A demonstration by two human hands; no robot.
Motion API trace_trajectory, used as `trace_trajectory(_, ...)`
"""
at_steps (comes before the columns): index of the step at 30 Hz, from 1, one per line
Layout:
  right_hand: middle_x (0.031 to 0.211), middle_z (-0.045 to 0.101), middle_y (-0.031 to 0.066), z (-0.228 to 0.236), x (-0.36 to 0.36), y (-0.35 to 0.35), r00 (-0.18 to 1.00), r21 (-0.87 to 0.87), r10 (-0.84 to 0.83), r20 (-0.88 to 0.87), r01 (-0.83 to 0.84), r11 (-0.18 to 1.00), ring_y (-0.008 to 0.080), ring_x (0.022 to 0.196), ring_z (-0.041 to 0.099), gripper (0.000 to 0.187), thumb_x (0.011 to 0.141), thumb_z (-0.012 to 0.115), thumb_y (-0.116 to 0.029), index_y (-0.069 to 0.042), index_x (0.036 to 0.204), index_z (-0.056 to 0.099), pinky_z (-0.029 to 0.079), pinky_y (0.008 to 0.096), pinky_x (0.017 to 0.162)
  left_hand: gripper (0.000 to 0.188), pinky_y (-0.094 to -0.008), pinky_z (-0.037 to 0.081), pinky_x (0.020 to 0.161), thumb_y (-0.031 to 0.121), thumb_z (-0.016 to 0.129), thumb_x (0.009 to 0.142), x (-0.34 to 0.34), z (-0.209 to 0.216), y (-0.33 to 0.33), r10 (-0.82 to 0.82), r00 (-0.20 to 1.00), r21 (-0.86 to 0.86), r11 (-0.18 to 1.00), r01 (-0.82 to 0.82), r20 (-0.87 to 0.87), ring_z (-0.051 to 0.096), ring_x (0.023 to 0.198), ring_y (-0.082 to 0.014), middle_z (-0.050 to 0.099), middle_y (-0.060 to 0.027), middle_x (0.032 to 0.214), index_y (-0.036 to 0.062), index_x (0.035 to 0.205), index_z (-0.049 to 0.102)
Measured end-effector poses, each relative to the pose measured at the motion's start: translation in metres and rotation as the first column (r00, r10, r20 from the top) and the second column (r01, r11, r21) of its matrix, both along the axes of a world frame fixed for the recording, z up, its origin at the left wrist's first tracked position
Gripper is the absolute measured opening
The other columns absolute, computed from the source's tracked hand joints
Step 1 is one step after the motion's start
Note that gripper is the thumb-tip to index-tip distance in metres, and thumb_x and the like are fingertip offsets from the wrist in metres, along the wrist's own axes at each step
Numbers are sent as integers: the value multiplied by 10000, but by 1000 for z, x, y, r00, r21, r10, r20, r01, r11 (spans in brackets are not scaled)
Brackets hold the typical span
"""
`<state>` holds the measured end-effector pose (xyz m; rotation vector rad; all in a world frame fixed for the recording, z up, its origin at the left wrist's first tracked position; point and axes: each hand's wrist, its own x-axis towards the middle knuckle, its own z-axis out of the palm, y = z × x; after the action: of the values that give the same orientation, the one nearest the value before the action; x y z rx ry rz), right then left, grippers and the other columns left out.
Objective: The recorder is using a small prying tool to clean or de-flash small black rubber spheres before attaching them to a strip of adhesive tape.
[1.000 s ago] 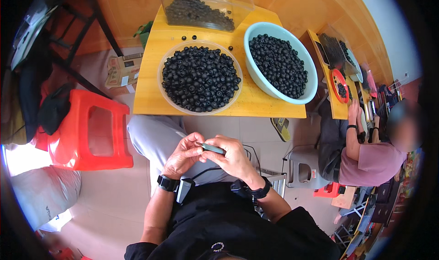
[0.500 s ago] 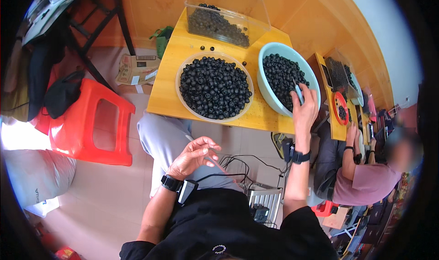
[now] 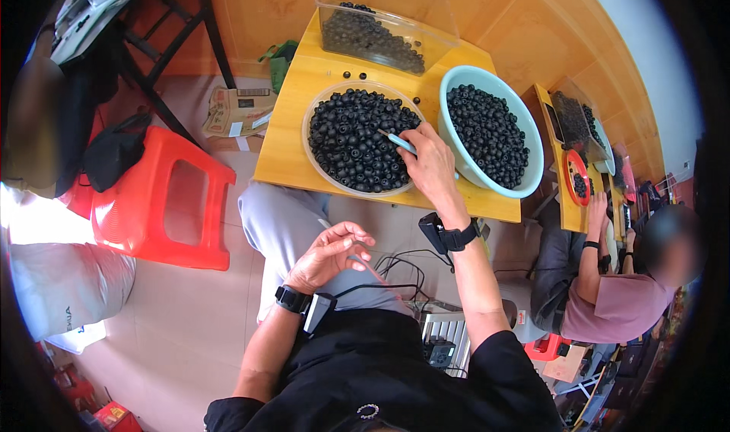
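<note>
My right hand (image 3: 430,162) grips a slim tool with a light blue handle (image 3: 401,143) and a thin metal tip. That tip reaches over the black beads (image 3: 357,128) heaped in a round clear dish (image 3: 313,158) on the yellow table. Many beads show a round hole. Right of this hand stands a pale blue basin (image 3: 534,147), also full of black beads. Above my lap, short of the table edge, my left hand (image 3: 327,257) hangs with fingers loosely bent and apart; I see nothing held in it.
A clear rectangular bin (image 3: 380,44) of beads stands at the back of the yellow table (image 3: 277,158), with a few loose beads nearby. A red stool (image 3: 152,219) is at left. Cables (image 3: 411,272) hang below the table. Another person (image 3: 608,299) works at a table on the right.
My right hand has moved left with the blue-handled tool, from over the basin to over the round dish. My left hand stays over my lap. The view has shifted slightly.
</note>
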<state>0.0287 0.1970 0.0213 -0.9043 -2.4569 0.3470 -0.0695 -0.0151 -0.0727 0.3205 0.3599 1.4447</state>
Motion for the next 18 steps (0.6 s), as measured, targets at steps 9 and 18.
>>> trace_trajectory(9,714,576,53,4,15,-8,939,-189,9,-345,-78,979,182,565,519,137,763,678,-74,-35,890,647,392,297,517,203,-306,544,755,154,576,899,1,3,1,22,1000,-15,1000,-22,18,620,907,-192,589,-136,1081,47,1067,534)
trace_trajectory(18,731,559,-71,-21,37,-115,837,-858,-281,-469,-357,369,-7,595,459,166,786,700,-25,-54,948,676,350,148,517,169,-298,519,803,37,607,861,-3,6,2,228,973,-80,970,-231,-44,616,872,-140,636,-68,990,47,1026,571)
